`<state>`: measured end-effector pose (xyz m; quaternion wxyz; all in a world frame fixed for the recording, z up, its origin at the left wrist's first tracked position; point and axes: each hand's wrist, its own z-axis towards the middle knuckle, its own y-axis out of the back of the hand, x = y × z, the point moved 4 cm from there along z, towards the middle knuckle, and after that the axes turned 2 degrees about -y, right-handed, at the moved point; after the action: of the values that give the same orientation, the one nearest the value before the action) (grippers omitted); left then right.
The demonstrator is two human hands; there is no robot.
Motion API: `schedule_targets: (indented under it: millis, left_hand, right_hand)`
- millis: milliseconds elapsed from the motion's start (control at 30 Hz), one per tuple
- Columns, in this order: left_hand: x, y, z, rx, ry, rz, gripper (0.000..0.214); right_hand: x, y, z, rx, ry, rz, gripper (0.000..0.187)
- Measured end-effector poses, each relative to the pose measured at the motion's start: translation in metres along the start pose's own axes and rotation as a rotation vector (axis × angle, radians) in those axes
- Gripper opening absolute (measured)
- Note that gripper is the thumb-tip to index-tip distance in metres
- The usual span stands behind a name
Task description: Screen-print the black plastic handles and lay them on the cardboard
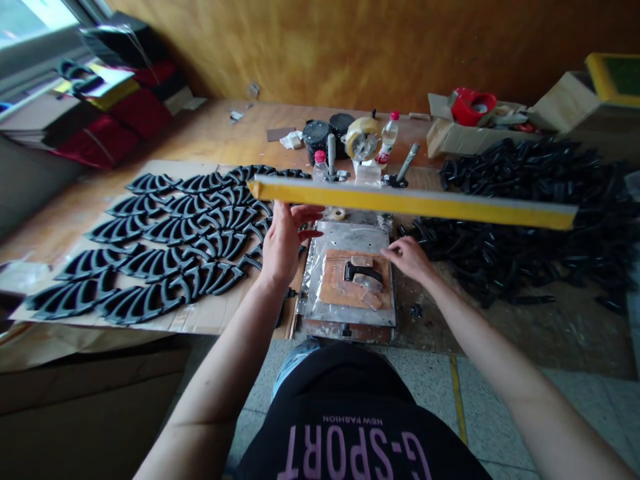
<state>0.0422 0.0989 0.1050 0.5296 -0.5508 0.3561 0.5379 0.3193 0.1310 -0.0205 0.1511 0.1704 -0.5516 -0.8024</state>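
Through the head camera I see the left hand (pixel 283 243) raised with its grip wide, fingers spread just beneath a long yellow-edged bar (pixel 410 203) that crosses the view. I cannot tell whether the fingers touch the bar. The right hand (pixel 409 259) sits low with its grip loosely curled and, as far as I can see, holds nothing. Its fingertips are near a black curved piece (pixel 363 272), which lies on an orange-brown pad (pixel 340 287) at the middle of a foil-lined plate (pixel 350 237).

To the left, many more black pieces (pixel 170 263) lie in neat overlapping rows on a cardboard sheet (pixel 200 321), and that sheet looks well covered. Its far end passes behind the bar, so I cannot see where the rows stop. To the right, a large loose heap (pixel 525 227) of black pieces sits untidily on the counter (pixel 240 140), so much of the stock is unarranged, and only one piece is on the pad.

Further back on the counter stand a tape roll (pixel 363 139) and a water bottle (pixel 389 137). Beyond them, at the right, are a red tape dispenser (pixel 473 107) and a yellow-framed screen (pixel 613 83).
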Motion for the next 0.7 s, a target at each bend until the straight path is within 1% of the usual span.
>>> schedule_targets:
  millis: [33, 67, 100, 133, 167, 200, 233, 267, 300, 333, 367, 400, 433, 467, 500, 567, 600, 633, 667, 700]
  left_hand:
    - [0.002, -0.004, 0.001, -0.015, 0.005, -0.028, 0.058]
    - [0.008, -0.006, -0.002, -0.044, 0.017, -0.048, 0.058]
    - [0.017, -0.007, -0.01, -0.073, 0.049, -0.056, 0.059]
    - [0.031, -0.008, -0.023, -0.074, 0.123, -0.05, 0.059]
    - [0.049, -0.009, -0.039, -0.044, 0.246, -0.035, 0.06]
    - [0.07, -0.011, -0.059, 0.004, 0.402, -0.015, 0.061]
    - [0.091, -0.013, -0.082, 0.092, 0.596, -0.004, 0.062]
    - [0.109, -0.013, -0.104, 0.123, 0.748, -0.021, 0.063]
    - [0.123, -0.012, -0.121, 0.124, 0.832, -0.063, 0.061]
    - [0.133, -0.009, -0.135, 0.101, 0.883, -0.1, 0.059]
    - [0.139, -0.002, -0.143, 0.061, 0.894, -0.126, 0.056]
    - [0.143, 0.009, -0.147, 0.022, 0.881, -0.126, 0.053]
    - [0.144, 0.024, -0.147, -0.014, 0.862, -0.089, 0.051]
    - [0.144, 0.045, -0.146, -0.054, 0.846, -0.016, 0.05]
    - [0.144, 0.07, -0.144, -0.096, 0.826, 0.078, 0.049]
    - [0.144, 0.128, -0.141, -0.209, 0.806, 0.311, 0.048]
    - [0.146, 0.158, -0.142, -0.269, 0.821, 0.429, 0.046]
    - [0.149, 0.185, -0.144, -0.327, 0.851, 0.526, 0.045]
    - [0.154, 0.207, -0.146, -0.361, 0.884, 0.607, 0.044]
    - [0.16, 0.225, -0.147, -0.366, 0.924, 0.677, 0.045]
  right_hand:
    - [0.017, -0.009, -0.007, 0.073, -0.015, 0.072, 0.028]
    - [0.032, -0.017, -0.012, 0.156, -0.062, 0.155, 0.026]
    - [0.046, -0.023, -0.017, 0.244, -0.12, 0.233, 0.023]
    - [0.058, -0.025, -0.02, 0.322, -0.177, 0.294, 0.021]
    - [0.068, -0.025, -0.023, 0.373, -0.236, 0.335, 0.018]
    - [0.078, -0.021, -0.025, 0.392, -0.298, 0.37, 0.017]
    - [0.087, -0.014, -0.027, 0.382, -0.341, 0.41, 0.017]
    - [0.098, -0.006, -0.028, 0.355, -0.348, 0.459, 0.018]
    - [0.109, 0.002, -0.029, 0.328, -0.307, 0.522, 0.017]
    - [0.12, 0.008, -0.03, 0.315, -0.216, 0.599, 0.017]
    - [0.128, 0.012, -0.03, 0.318, -0.099, 0.681, 0.015]
    - [0.129, 0.013, -0.031, 0.331, 0.006, 0.75, 0.015]
    - [0.121, 0.01, -0.031, 0.346, 0.065, 0.784, 0.015]
    - [0.103, 0.002, -0.031, 0.354, 0.056, 0.766, 0.016]
    - [0.076, -0.009, -0.032, 0.349, -0.024, 0.699, 0.017]
    - [0.004, -0.038, -0.037, 0.352, -0.291, 0.428, 0.023]
    - [-0.032, -0.053, -0.042, 0.375, -0.413, 0.297, 0.026]
    - [-0.062, -0.068, -0.048, 0.41, -0.488, 0.197, 0.031]
    - [-0.087, -0.08, -0.055, 0.43, -0.525, 0.129, 0.035]
    - [-0.104, -0.091, -0.061, 0.442, -0.528, 0.084, 0.039]
